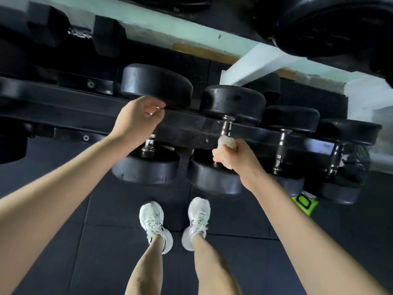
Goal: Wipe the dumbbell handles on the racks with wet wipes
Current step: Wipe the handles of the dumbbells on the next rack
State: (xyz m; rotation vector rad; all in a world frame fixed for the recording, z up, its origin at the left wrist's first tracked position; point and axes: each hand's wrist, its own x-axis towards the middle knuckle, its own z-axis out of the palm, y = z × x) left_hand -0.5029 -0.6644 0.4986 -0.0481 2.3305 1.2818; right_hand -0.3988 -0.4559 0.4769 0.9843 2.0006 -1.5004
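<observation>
The right hand [236, 158] is closed tight around a crumpled white wipe [225, 144]. The wipe is pressed on the shiny handle [227, 125] of one dumbbell [232, 101]. The hand sits on the low part of that handle, just above the bottom round weight. Bare metal sticks out above the wipe. A bit of wipe also pokes out under the hand.

The left hand [137, 119] is at the next dumbbell [156, 84] to the left. Its fingers are curled in, right under the top round weight. It covers the top part of that dumbbell's bar [149, 143], so only the bottom bit shows. I cannot tell if it really grips the bar or just rests there.

Both dumbbells lie across a black rack [187, 126]. Two more dumbbells [291, 118] lie to the right. Down below are two white shoes [154, 222] on a dark floor [63, 241]. A bright green thing [304, 202] lies near the rack.
</observation>
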